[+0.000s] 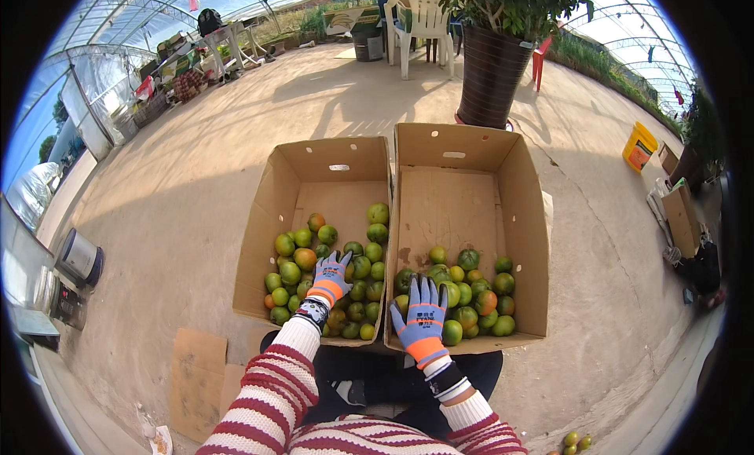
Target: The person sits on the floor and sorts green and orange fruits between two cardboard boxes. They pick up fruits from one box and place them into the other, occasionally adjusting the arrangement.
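Note:
Two cardboard boxes stand side by side before me, each partly filled with green and orange-tinged tomatoes. My left hand (331,276), in a blue-grey and orange work glove, reaches into the left cardboard box (341,160). Its fingers point down among the left box's tomatoes (290,273), and its palm side is hidden. Over the near left corner of the right cardboard box (450,202) lies my right hand (423,319), gloved alike. Its fingers are stretched out and its thumb is spread, above the right box's tomatoes (465,317); what lies under the palm cannot be seen.
Beyond the right box stands a large brown plant pot (493,75), with a white plastic chair (419,19) behind it. A yellow bucket (640,147) sits at right, a white-and-dark bucket (79,258) at left. Several small tomatoes (570,439) lie on the floor at lower right.

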`<act>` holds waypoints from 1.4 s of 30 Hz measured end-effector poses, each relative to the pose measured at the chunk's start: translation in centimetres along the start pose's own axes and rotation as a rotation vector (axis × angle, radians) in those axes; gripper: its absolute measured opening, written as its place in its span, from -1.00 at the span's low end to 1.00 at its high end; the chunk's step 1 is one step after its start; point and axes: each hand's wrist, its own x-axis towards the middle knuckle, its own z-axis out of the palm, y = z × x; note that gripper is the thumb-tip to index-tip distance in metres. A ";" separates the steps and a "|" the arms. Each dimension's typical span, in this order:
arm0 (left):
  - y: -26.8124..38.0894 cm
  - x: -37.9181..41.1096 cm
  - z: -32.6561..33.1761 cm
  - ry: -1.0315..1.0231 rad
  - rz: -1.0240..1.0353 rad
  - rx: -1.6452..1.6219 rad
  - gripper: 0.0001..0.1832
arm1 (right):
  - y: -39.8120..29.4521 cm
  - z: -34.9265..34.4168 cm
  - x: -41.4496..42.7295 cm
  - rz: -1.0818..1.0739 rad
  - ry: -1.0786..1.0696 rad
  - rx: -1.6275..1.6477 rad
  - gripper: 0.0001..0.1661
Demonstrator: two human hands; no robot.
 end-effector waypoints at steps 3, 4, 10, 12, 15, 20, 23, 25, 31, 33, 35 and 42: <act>1.0 0.2 -0.1 -0.005 -0.046 0.038 -0.07 | 0.3 0.0 -0.1 -0.015 0.001 0.007 -0.17; 1.0 0.0 -0.5 0.051 -0.014 -0.007 -0.11 | 0.5 0.2 -0.2 -0.011 0.002 0.004 -0.17; 0.6 -4.1 -2.0 0.056 0.085 -1.462 -0.32 | 0.2 0.2 -0.2 -0.031 0.018 0.035 -0.19; 1.8 -6.6 -2.9 -0.057 0.176 -2.012 -0.39 | 0.6 0.2 -0.3 -0.038 0.035 0.065 -0.19; 5.1 -11.6 -6.2 -0.233 0.223 -2.594 -0.34 | 0.4 -0.3 -0.2 -0.059 0.067 0.158 -0.22; 5.3 -13.2 -5.6 -0.490 0.275 -2.614 -0.29 | 0.8 -2.1 -0.2 -0.250 0.149 0.727 -0.06; 6.4 -12.9 -4.5 -0.580 0.173 -2.691 -0.29 | -1.6 -4.8 -0.5 -0.038 -0.018 1.423 0.01; 7.7 -13.6 -5.7 -0.497 0.133 -2.392 -0.35 | -1.4 -5.8 -0.3 -0.268 -0.053 1.026 0.11; 10.5 -14.5 -6.8 0.077 0.531 -1.359 -0.41 | -0.3 -5.7 -1.5 -0.132 -0.047 1.079 0.05; 10.2 -13.6 -6.5 0.129 0.510 -1.314 -0.40 | 0.7 -6.0 -1.9 0.053 -0.006 1.410 0.02; 9.0 -13.7 -8.0 -0.169 0.193 -1.751 -0.38 | 2.2 -7.5 -1.4 0.151 0.177 1.215 -0.02; -2.4 -9.5 -0.4 0.593 -0.123 -1.113 -0.39 | 13.3 -8.2 -3.6 0.648 0.215 0.105 0.01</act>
